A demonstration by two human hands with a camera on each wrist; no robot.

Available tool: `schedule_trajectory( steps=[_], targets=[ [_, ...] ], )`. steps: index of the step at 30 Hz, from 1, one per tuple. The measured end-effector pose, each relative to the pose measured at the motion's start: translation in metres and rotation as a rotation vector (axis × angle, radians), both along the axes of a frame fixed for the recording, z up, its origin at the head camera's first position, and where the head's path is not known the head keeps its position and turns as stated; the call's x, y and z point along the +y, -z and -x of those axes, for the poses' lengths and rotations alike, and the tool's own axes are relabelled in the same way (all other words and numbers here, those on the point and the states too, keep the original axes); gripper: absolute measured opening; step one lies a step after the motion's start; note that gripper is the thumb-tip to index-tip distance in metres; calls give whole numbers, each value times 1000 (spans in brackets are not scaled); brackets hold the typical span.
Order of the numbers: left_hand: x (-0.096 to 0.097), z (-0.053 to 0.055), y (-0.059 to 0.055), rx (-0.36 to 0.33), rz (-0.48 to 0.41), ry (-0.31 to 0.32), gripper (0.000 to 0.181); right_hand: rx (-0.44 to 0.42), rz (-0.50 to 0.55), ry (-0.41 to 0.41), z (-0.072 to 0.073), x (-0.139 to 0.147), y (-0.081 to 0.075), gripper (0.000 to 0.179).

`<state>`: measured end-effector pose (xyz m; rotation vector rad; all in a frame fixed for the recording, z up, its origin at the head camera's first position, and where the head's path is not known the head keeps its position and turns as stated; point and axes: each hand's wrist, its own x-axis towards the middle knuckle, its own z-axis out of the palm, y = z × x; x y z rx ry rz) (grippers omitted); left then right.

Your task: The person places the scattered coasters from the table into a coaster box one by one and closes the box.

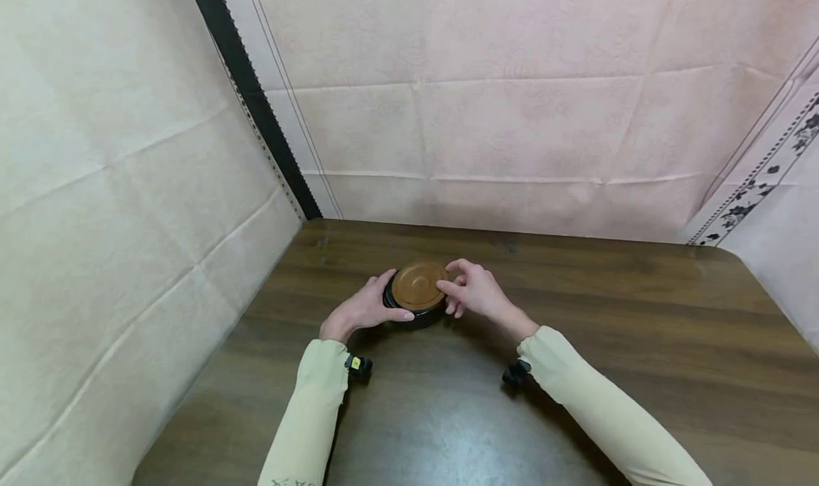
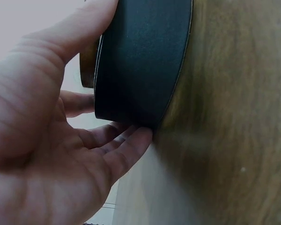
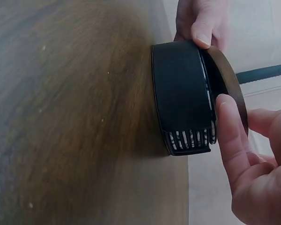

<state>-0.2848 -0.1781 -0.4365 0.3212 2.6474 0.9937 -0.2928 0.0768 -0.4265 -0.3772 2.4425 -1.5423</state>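
Note:
A round black coaster holder (image 1: 424, 320) stands on the table, its leather-like side filling the top of the left wrist view. My left hand (image 1: 366, 303) grips it from the left, thumb along the near side and fingers round the far side. On top sits a brown round coaster (image 1: 419, 285) with ringed grooves. It tilts up from the holder on the right. My right hand (image 1: 476, 288) pinches its raised edge, one fingertip in the gap beneath. Through a slot in the holder's side, the right wrist view shows several thin stacked edges (image 3: 189, 138), pale and speckled.
The brown wood-grain table (image 1: 435, 415) reaches back to a pale creased cloth (image 1: 512, 131). Another cloth wall (image 1: 128, 187) rises along the left side. Both sleeved forearms extend over the near part of the table, a small black camera (image 1: 360, 366) at the left wrist.

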Motion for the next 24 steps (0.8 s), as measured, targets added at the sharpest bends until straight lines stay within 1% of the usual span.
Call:
schedule_trajectory(
  steps=[5, 9, 13, 18, 21, 24],
  targets=[
    [1, -1, 1, -11, -13, 16, 112, 21, -25, -20, 0, -3, 2, 45],
    [3, 0, 1, -11, -9, 28, 112, 24, -37, -17, 0, -2, 3, 45],
    [6, 1, 0, -18, 8, 24, 114, -1, -40, -30, -1, 1, 2, 46],
    [8, 3, -1, -10, 12, 35, 115, -45, -27, -74, -1, 9, 3, 51],
    [5, 3, -1, -19, 0, 40, 116, -47, -32, -112, -2, 17, 3, 56],
    [-1, 2, -2, -36, -26, 29, 114, -45, -45, -146, -2, 28, 4, 57]
  ],
)
